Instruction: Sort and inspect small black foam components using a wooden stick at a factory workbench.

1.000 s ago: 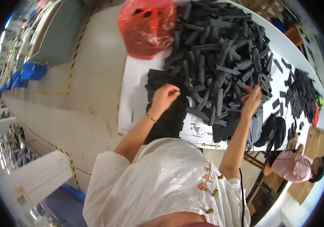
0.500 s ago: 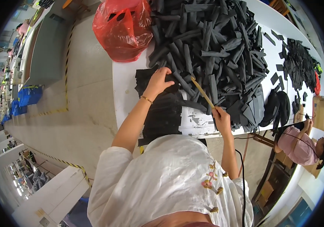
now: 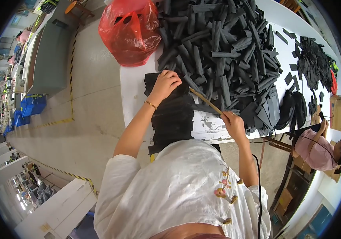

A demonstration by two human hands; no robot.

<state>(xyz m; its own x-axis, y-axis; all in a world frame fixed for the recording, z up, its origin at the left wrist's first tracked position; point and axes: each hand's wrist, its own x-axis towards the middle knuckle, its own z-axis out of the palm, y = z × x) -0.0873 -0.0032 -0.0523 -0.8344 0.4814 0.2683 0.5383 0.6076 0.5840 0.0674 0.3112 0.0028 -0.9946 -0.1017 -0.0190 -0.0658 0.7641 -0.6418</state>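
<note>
My left hand (image 3: 165,83) rests with curled fingers on the top of a flat stack of black strips (image 3: 172,115) laid at the near left of the white table (image 3: 131,87). My right hand (image 3: 233,124) grips a thin wooden stick (image 3: 205,100) near the table's front edge. The stick slants up and left, and its tip lies close to my left hand. Just beyond both hands rises a big heap of black rolled and flat pieces (image 3: 222,51).
A red plastic bag (image 3: 131,31) sits at the table's far left corner. More black pieces (image 3: 313,65) lie farther right. A person in a pink top (image 3: 317,147) sits at the right by a wooden stand. A black cable (image 3: 258,191) hangs by my right arm.
My right hand has come back from the heap to the table's front edge, now holding the wooden stick. My left hand has stayed on the flat black stack.
</note>
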